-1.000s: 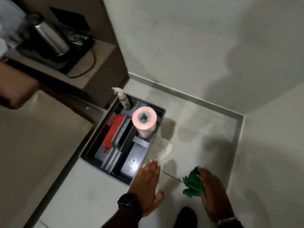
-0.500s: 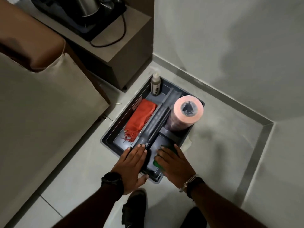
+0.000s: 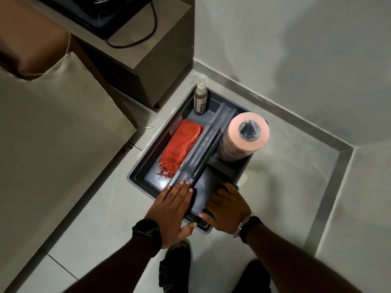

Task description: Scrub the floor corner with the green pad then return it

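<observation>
The green pad shows only as thin green slivers under my right hand, which covers it inside the near right compartment of the dark grey caddy. My right hand's fingers curl down over the pad. My left hand lies flat on the caddy's near rim, fingertips by the end of the central handle, holding nothing. The floor corner lies to the right of the caddy, where the two grey skirtings meet.
The caddy also holds a folded orange cloth, a pink paper roll and a spray bottle. A low cabinet stands behind it and covered furniture to the left. My shoe is just below my hands.
My right hand carried the green pad from the floor near the corner into the caddy's near right compartment. My left hand came down onto the caddy's near rim. The view swung left and closer.
</observation>
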